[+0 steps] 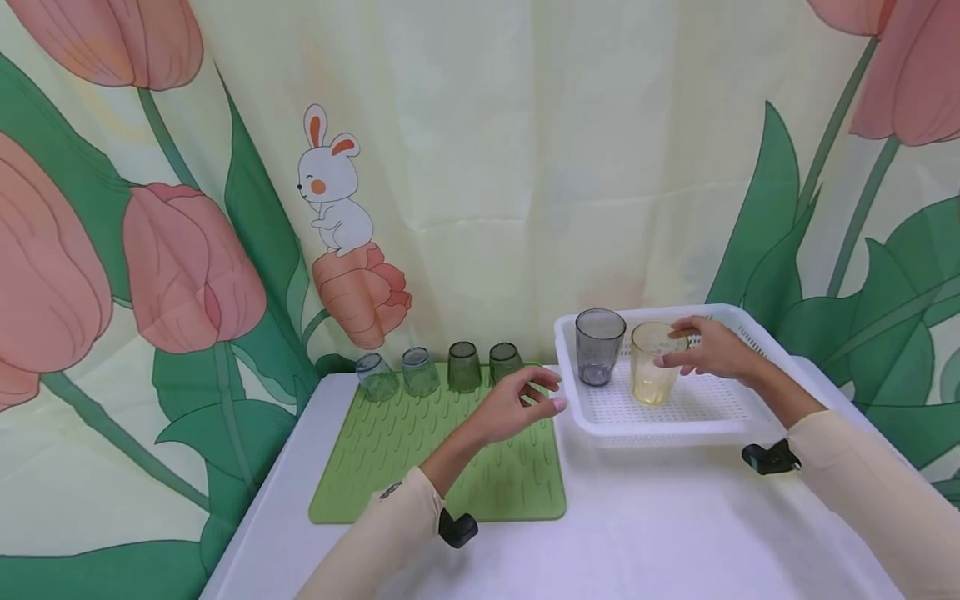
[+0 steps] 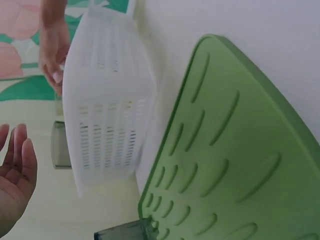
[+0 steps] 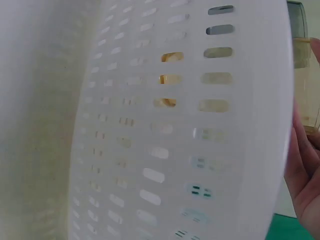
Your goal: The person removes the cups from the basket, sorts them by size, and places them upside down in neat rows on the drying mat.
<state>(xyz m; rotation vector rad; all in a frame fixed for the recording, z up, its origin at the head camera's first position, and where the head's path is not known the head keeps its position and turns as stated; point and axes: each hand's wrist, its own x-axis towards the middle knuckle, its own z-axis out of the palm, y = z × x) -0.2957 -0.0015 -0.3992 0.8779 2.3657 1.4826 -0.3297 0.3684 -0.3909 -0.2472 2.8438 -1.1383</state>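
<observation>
In the head view my right hand (image 1: 712,350) pinches a yellow-tinted glass tumbler (image 1: 649,371) near its rim, thumb on the near side. The tumbler stands upright over the white perforated basket (image 1: 697,429). Beside it on the left, a grey tumbler (image 1: 600,346) is upright in the basket. My left hand (image 1: 517,408) hovers over the right part of the green drying mat (image 1: 442,492), close to the basket's left rim. Its fingers are relaxed and hold nothing. From the right wrist, the basket wall covers much of the view, with the yellow tumbler (image 3: 306,95) partly visible beyond it.
Several small glasses stand upside down along the mat's far edge, including a bluish glass (image 1: 377,377) and a dark green-grey one (image 1: 464,367). The mat and basket sit on a white table (image 1: 645,525). Behind hangs a printed curtain (image 1: 480,167) with tulips and a rabbit.
</observation>
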